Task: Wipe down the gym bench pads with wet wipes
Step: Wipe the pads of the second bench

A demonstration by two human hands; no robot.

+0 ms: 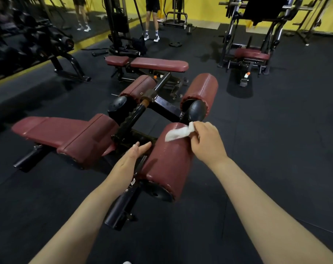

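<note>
Black rubber gym flooring (pixel 276 149), yellow walls (pixel 200 10) far behind. Near centre: dark red padded roller cushion (pixel 167 161) on a black steel bench frame (pixel 131 119), its surface glistening wet. Right hand (pixel 207 141): fingers curled, pinching a crumpled white wet wipe (pixel 176 133) laid on the roller's far end. Left hand (pixel 131 157): fingers straight, holding nothing, just left of the roller. Left: long dark red bench pad (pixel 66 134). Far: two more red rollers (pixel 201 92), flat red bench (pixel 158 64).
</note>
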